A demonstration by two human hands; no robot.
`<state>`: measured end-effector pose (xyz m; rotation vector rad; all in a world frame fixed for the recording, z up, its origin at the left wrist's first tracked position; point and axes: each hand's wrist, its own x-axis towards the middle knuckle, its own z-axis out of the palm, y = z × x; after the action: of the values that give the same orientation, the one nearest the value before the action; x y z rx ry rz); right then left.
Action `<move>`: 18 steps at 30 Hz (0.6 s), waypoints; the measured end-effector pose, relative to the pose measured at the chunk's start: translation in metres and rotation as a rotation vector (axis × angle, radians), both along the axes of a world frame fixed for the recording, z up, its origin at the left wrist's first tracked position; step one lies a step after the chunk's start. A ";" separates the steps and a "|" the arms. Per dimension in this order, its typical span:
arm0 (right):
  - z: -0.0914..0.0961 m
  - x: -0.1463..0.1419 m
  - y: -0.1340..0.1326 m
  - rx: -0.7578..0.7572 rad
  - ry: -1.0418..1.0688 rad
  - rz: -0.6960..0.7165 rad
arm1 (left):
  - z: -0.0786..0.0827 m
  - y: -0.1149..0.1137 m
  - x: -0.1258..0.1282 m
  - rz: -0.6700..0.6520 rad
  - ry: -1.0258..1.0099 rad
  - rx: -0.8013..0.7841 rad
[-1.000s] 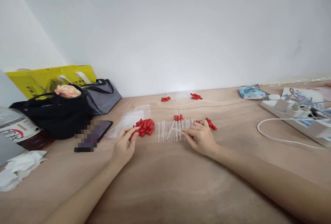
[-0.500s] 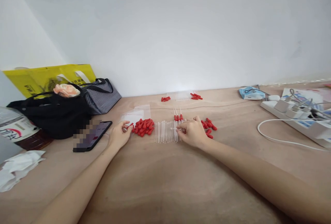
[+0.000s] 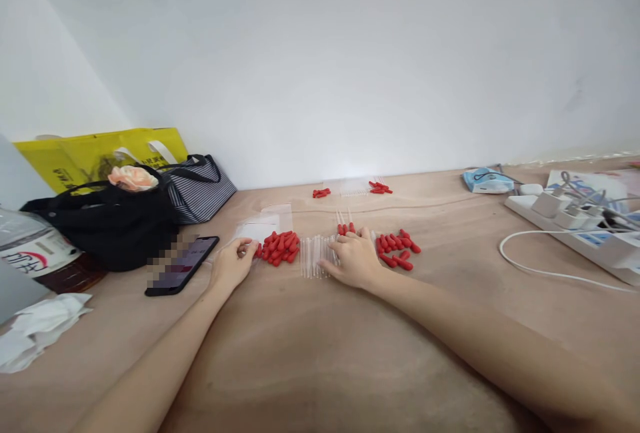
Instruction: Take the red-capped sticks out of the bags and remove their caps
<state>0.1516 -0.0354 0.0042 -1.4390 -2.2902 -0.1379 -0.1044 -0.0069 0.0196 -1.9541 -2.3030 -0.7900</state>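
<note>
My left hand (image 3: 233,264) is closed in a pinch on a red rubber bulb (image 3: 258,251), just left of a pile of red rubber bulbs (image 3: 280,248). Right of the pile lies a row of thin clear dropper tubes (image 3: 311,258), side by side. Over the right part of this row rests my right hand (image 3: 354,257), open, its thumb and fingers apart and touching the tubes; it hides some of them. Beyond its fingers are droppers with red bulbs (image 3: 345,228), tips pointing away. More red bulbs (image 3: 397,244) lie to its right.
Near the wall lie small groups of red bulbs (image 3: 381,188) and a clear bag. A phone (image 3: 185,266), black bag (image 3: 110,230), striped bag (image 3: 200,190) and bottle (image 3: 37,250) stand left. On the right are a power strip (image 3: 575,233), cable and blue pack (image 3: 487,180).
My right hand has moved left and spread its fingers over the tubes; the tube it held no longer shows between its fingers. My left hand stays by the pile with the red bulb.
</note>
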 end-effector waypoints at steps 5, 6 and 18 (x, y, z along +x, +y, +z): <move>0.009 0.006 0.005 -0.095 0.094 -0.042 | 0.000 -0.001 -0.004 -0.008 -0.001 0.003; 0.012 0.009 0.011 -0.124 0.127 -0.097 | -0.001 -0.002 -0.005 -0.011 0.004 0.001; 0.018 0.029 0.105 -0.525 0.309 -0.462 | -0.008 -0.006 -0.007 -0.007 0.168 0.162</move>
<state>0.1801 0.0696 0.0224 -2.0635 -1.7793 0.5517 -0.1112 -0.0130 0.0114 -1.8823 -2.0707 -0.7556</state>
